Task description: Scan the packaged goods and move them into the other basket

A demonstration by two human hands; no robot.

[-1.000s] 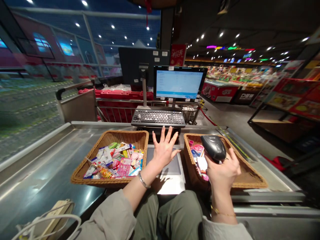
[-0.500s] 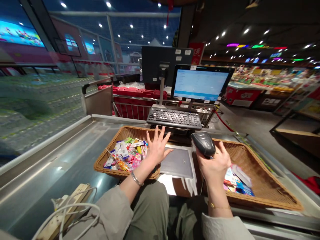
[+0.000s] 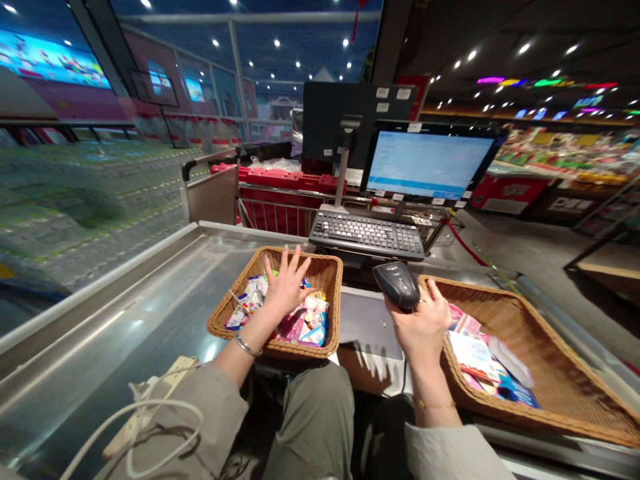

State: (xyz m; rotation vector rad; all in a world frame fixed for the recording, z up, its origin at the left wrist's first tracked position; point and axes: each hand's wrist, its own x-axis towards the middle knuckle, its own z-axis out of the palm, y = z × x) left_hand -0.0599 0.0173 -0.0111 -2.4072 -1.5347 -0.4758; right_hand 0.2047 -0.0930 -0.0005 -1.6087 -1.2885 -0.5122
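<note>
My left hand (image 3: 285,285) hovers over the left wicker basket (image 3: 334,300), its fingers spread and nothing in them. Small colourful packets (image 3: 307,320) fill the bottom of that basket, partly hidden by the hand. A black handheld barcode scanner (image 3: 397,283) is gripped in my right hand (image 3: 425,327), its head tilted toward the left. To the right of this hand stands a second, larger wicker basket (image 3: 565,353). Several packs (image 3: 473,353) lie in its near left part, among them a white and a blue one.
A keyboard (image 3: 367,233) and a lit monitor (image 3: 430,163) stand at the back of the metal counter (image 3: 160,300). Between the baskets lies a flat grey scanner plate (image 3: 373,320). A power strip (image 3: 150,400) with white cables rests at the near left. Behind is a shopping cart (image 3: 275,210).
My left hand has moved left, from the basket's right edge to over its packets. The right hand still holds the scanner, slightly further left. The whole view has shifted a little.
</note>
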